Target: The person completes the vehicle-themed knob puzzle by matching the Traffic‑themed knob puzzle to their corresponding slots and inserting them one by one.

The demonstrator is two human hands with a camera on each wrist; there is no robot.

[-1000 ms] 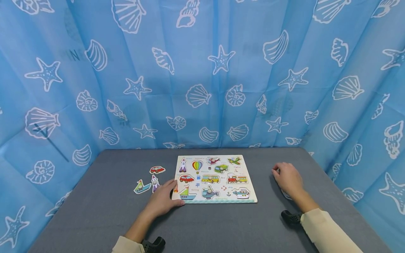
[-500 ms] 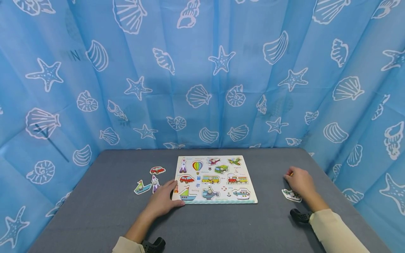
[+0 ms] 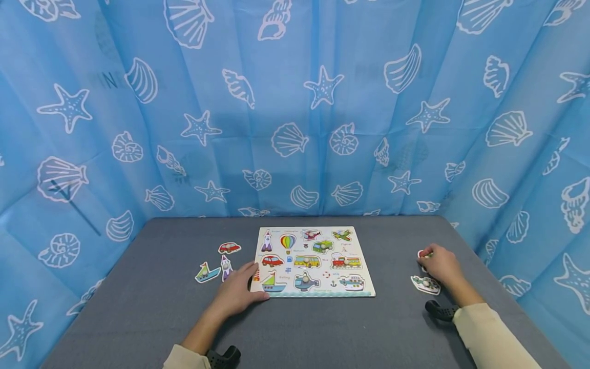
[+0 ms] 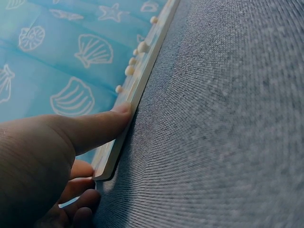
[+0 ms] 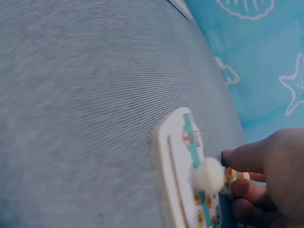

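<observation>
My left hand (image 3: 234, 293) holds the near left corner of a wooden vehicle puzzle board (image 3: 322, 294). Its thumb (image 4: 107, 124) lies along the board's near edge, and the other fingers are at the left side. On the right, my right hand (image 3: 442, 266) pinches a small colourful puzzle piece (image 5: 234, 175); the fingers hide most of it, so its picture cannot be made out. Just in front of that hand, a ship puzzle piece (image 3: 426, 285) lies flat, its round knob (image 5: 209, 175) upward.
Left of the board lie a red car piece (image 3: 229, 248), a sailboat piece (image 3: 207, 272) and a rocket piece (image 3: 226, 267), the last close to my left hand. A grey cloth covers the table (image 3: 322, 333). Behind it hangs a blue seashell curtain (image 3: 295, 102).
My right hand has moved right, uncovering the ship piece, and its fingers have shifted so that an edge of the other piece shows. The left hand and board stay put.
</observation>
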